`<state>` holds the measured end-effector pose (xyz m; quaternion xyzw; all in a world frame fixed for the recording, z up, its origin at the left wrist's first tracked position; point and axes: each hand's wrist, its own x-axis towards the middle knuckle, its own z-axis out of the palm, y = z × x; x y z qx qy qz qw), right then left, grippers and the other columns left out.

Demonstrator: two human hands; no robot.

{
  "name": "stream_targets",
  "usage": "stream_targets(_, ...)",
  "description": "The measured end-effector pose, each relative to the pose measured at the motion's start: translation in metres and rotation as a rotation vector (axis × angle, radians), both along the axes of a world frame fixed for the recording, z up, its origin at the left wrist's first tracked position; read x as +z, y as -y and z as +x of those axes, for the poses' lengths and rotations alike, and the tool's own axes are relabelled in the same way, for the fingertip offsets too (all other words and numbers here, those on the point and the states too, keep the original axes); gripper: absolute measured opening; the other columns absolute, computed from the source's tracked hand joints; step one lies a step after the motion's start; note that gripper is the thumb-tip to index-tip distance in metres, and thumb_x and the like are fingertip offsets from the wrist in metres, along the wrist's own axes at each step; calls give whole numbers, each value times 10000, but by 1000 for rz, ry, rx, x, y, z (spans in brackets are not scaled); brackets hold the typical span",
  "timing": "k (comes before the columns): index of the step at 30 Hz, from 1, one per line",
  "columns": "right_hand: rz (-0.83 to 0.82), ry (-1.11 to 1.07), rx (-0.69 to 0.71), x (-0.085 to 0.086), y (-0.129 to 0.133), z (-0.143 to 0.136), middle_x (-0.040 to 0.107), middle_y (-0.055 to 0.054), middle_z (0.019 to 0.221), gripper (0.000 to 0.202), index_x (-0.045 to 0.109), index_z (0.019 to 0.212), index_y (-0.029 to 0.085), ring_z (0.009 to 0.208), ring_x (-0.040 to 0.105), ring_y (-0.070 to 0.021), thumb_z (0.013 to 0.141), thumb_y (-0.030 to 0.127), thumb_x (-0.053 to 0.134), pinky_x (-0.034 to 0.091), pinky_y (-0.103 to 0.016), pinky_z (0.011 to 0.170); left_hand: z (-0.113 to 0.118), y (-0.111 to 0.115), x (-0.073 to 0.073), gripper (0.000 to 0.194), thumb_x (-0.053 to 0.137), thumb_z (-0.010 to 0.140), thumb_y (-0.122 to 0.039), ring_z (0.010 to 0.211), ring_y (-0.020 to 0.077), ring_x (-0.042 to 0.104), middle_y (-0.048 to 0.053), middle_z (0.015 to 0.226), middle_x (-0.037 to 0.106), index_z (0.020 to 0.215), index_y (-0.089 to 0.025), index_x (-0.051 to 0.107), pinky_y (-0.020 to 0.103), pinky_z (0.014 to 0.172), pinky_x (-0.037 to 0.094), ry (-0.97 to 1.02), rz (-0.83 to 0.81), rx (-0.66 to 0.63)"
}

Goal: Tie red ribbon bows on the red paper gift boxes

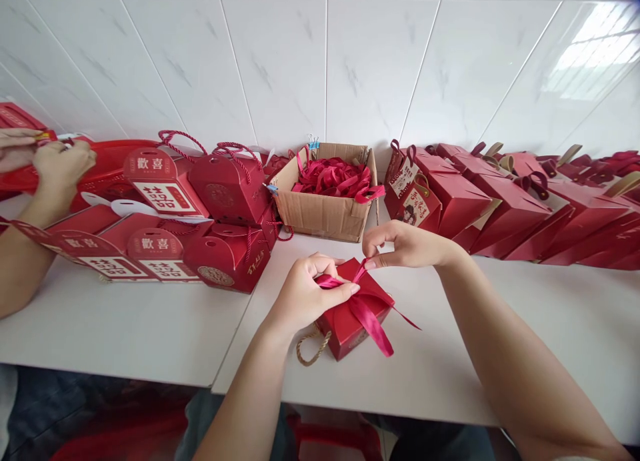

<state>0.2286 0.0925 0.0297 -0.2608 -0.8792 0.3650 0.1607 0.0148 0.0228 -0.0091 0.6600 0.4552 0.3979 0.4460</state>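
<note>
A small red box [345, 331] sits on the white table, with a beige rope handle [314, 354] hanging out at its left. Across its top runs a pinkish-red ribbon [373, 326], its loose ends trailing over the front and right sides. My left hand [310, 291] pinches the ribbon above the box's left part, a loop showing between thumb and fingers. Just beyond the box's top, my right hand [400, 246] holds another stretch of the ribbon between thumb and forefinger, pulled up from the middle.
Behind the box stands a cardboard box [320, 214] full of red ribbons [335, 177]. Red gift boxes [225, 251] are stacked at the left, and rows of red bags [460, 201] line the wall at right. Another person's hands [63, 164] work at far left near a red basket [107, 161].
</note>
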Motion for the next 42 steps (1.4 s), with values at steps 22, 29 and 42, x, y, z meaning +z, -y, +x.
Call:
stream_targets(22,170,-133,-73,16,21,-7,629,-64,957,153,718,902,176,847,598,-156,822,299,670,485,-296,778,-3,-3,1,532,406,921,-464,942,205,591,46,830,665,473,-177,430,284,860,392,271,-74,22)
stream_targets(29,438,84,-78,15,44,-36,587,-53,908,89,758,809,231,878,540,-176,819,277,682,415,-343,819,-5,-5,-2,464,466,896,-437,774,172,538,-2,595,485,509,-182,444,272,767,388,293,-51,1)
stream_targets(42,449,157,-7,12,41,-36,621,-32,885,148,718,722,208,863,535,-173,835,276,653,332,-382,869,-4,-5,-3,294,558,827,-318,939,213,565,69,994,597,593,-158,634,283,769,444,205,-46,5)
